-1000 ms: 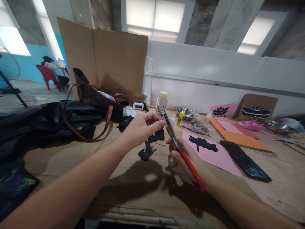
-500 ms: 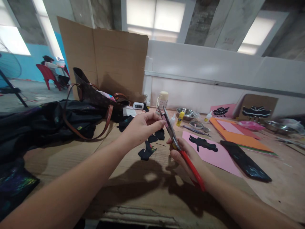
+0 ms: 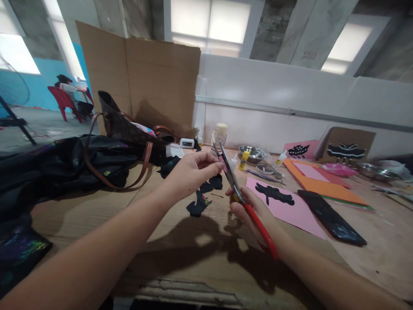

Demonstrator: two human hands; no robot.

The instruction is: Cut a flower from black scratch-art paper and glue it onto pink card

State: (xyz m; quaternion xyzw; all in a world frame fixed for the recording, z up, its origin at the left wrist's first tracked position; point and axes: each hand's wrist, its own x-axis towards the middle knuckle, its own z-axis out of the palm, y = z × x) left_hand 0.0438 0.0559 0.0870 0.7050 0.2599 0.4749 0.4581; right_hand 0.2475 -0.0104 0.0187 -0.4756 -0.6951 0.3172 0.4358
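My right hand (image 3: 247, 204) grips a pair of scissors (image 3: 232, 183) with long red handles, its blades pointing up and away, a little apart. My left hand (image 3: 201, 170) is closed in a pinch beside the blades; what it holds is too small to make out, though a pinkish bit shows between the blades. Below the hands, a black fabric scrap (image 3: 198, 204) with a coloured patch lies on the cardboard sheet (image 3: 155, 245), and further black scraps (image 3: 215, 182) lie behind it. To the right is a pink sheet (image 3: 303, 221) bearing a black cut-out shape (image 3: 274, 193).
A black phone (image 3: 332, 217) lies right of the pink sheet, near orange paper (image 3: 325, 183). Behind stand a glue stick (image 3: 244, 160), a metal bowl (image 3: 251, 151) and a bottle (image 3: 220, 134). Black fabric (image 3: 67, 163) and a brown handbag (image 3: 121, 129) fill the left. A person sits far left.
Almost nothing differs; both hands and the scissors keep the same position. The view has shifted very slightly.
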